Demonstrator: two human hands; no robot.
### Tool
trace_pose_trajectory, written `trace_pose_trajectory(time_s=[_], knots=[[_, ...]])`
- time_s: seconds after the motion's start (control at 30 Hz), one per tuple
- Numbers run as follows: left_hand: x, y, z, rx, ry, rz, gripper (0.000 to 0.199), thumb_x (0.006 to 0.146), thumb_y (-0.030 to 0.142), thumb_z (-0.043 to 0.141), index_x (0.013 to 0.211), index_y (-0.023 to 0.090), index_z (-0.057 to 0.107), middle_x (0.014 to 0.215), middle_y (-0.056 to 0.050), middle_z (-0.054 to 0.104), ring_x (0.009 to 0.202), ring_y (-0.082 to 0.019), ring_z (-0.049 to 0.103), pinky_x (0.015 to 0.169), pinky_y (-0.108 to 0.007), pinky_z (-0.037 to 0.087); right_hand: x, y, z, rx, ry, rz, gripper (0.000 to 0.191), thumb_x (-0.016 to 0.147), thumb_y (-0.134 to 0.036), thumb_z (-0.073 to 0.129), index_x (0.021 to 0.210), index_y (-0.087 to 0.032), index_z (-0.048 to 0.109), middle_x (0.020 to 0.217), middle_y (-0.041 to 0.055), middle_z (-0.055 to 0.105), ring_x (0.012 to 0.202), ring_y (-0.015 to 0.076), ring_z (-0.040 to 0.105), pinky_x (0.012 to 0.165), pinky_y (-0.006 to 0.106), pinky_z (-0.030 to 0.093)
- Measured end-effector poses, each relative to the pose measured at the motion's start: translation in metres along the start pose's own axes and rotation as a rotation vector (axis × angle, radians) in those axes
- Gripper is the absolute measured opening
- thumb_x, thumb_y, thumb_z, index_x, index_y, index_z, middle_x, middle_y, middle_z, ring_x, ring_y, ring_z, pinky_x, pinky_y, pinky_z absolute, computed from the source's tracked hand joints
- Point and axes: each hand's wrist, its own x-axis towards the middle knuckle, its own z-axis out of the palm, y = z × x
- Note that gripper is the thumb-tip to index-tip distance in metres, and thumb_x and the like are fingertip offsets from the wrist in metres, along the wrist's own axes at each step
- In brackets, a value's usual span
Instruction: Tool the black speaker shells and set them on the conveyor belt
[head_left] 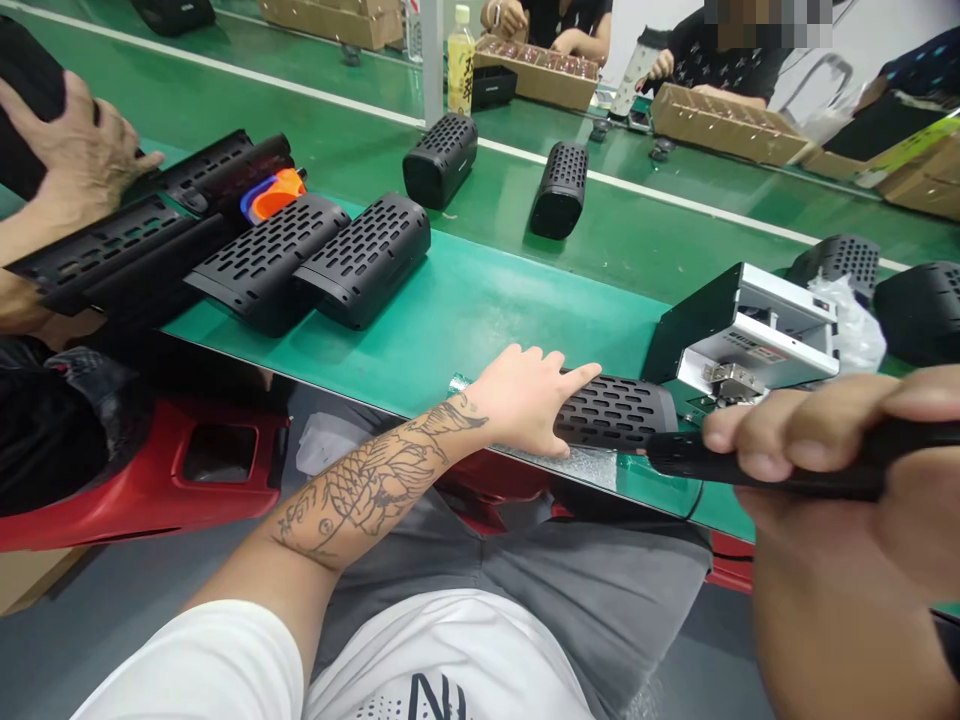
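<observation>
My left hand (529,400) grips the near end of a black slotted speaker housing (619,412), thumb on the near side and index finger stretched along the top. The housing lies on its side at the mat's front edge. In my closed right hand (832,450) is a black electric screwdriver (686,460), held level. Its tip points left at the near side of the housing; whether it touches a screw I cannot tell. A white and black screw feeder (757,330) stands just behind the screwdriver.
Two slotted housings (367,260) lie left on the green mat (517,285), beside open shells (112,245) and an orange tape roll (277,195). A co-worker's hand (82,150) is at far left. Two more housings (562,190) stand beyond. People sit opposite near cardboard boxes (727,120).
</observation>
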Motion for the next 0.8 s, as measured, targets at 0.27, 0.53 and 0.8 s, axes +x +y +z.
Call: trace_pose_trajectory(time_s=[0.27, 0.53, 0.8], knots=[[0.000, 0.001, 0.001, -0.013, 0.014, 0.008, 0.109, 0.084, 0.068, 0.074, 0.176, 0.026, 0.033, 0.146, -0.018, 0.067, 0.123, -0.037, 0.065, 0.101, -0.047, 0.048, 0.009, 0.021, 0.042, -0.019, -0.217, -0.046, 0.033, 0.085, -0.045, 0.092, 0.087, -0.023, 0.068, 0.063, -0.0044, 0.064, 0.048, 0.0163, 0.059, 0.048, 0.038, 0.059], [0.003, 0.000, 0.000, -0.050, -0.009, 0.019, 0.109, 0.083, 0.064, 0.075, 0.176, 0.026, 0.032, 0.146, -0.018, 0.066, 0.121, -0.038, 0.064, 0.098, -0.049, 0.050, 0.002, 0.025, 0.039, -0.020, -0.297, 0.017, 0.035, 0.085, -0.042, 0.092, 0.084, -0.024, 0.062, 0.058, -0.0054, 0.059, 0.045, 0.0143, 0.055, 0.048, 0.035, 0.057], [0.005, -0.001, 0.001, -0.075, -0.007, 0.011, 0.111, 0.080, 0.066, 0.078, 0.175, 0.028, 0.035, 0.143, -0.018, 0.066, 0.120, -0.037, 0.065, 0.095, -0.047, 0.052, 0.003, 0.031, 0.034, 0.046, -0.398, 0.044, 0.027, 0.088, -0.035, 0.090, 0.088, -0.024, 0.064, 0.060, -0.0052, 0.060, 0.047, 0.0141, 0.056, 0.052, 0.036, 0.059]])
